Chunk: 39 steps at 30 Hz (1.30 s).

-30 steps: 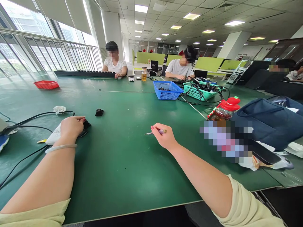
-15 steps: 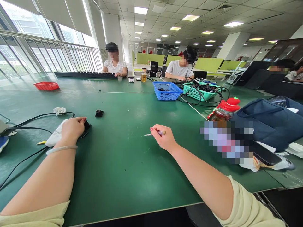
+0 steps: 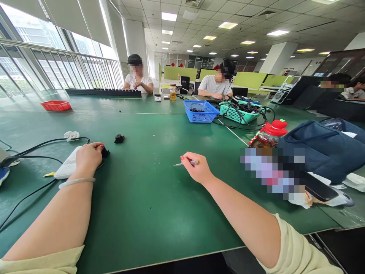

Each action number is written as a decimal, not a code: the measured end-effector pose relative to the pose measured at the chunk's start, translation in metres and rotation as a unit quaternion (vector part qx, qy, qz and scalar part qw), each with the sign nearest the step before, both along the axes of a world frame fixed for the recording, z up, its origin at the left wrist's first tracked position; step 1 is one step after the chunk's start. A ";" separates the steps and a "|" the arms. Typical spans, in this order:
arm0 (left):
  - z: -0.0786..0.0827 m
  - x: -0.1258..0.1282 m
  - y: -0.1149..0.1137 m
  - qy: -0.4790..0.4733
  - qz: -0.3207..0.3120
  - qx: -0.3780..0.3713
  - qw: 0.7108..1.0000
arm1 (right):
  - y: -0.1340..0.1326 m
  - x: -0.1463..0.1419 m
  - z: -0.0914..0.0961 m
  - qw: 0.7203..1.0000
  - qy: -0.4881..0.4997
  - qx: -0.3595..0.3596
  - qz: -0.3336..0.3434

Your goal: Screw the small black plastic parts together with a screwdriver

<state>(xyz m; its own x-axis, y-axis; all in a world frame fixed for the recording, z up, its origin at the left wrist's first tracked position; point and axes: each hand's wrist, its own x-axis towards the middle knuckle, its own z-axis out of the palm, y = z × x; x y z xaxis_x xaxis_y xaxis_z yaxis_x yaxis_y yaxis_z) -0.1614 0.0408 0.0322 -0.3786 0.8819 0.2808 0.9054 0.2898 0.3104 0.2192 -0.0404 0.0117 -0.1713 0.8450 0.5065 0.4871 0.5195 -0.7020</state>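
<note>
My left hand rests on the green table with its fingers curled over a small black part, beside a white flat box. A pale bangle circles that wrist. My right hand lies mid-table and pinches a small screwdriver, whose metal tip points left. Another small black part sits on the table beyond my left hand.
Black cables run across the left side near a crumpled tissue. A blue basket and a teal basket with cables stand further back, a red tray far left. A navy bag and a red-lidded bottle lie right. Two people sit opposite.
The view has tilted slightly. Both hands stay almost where they were, the left still over the black part and the right still on the screwdriver.
</note>
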 end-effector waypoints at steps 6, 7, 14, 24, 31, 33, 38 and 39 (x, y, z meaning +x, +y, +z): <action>0.001 0.001 -0.001 -0.012 0.001 0.003 1.000 | 0.000 -0.001 0.000 1.000 -0.002 0.000 -0.001; 0.001 0.001 0.000 -0.015 0.001 0.003 1.000 | 0.000 -0.001 0.000 1.000 -0.004 0.001 -0.001; 0.004 0.005 -0.001 -0.002 0.026 -0.012 1.000 | 0.001 0.000 -0.001 1.000 -0.002 0.002 0.000; 0.004 0.005 -0.001 0.029 0.028 -0.015 0.999 | 0.001 0.001 0.000 0.999 0.013 0.026 -0.046; 0.008 0.008 -0.002 0.032 0.029 -0.028 0.999 | 0.000 0.001 0.001 0.999 0.011 0.034 -0.034; 0.010 0.010 -0.003 0.029 0.034 -0.047 0.998 | 0.000 0.001 0.001 0.999 0.007 0.035 -0.033; 0.014 0.013 -0.004 0.053 0.033 -0.077 0.995 | 0.000 0.000 0.002 0.999 -0.001 0.041 -0.032; 0.014 0.013 -0.004 0.059 0.032 -0.079 0.995 | 0.000 0.000 0.003 0.999 -0.002 0.043 -0.032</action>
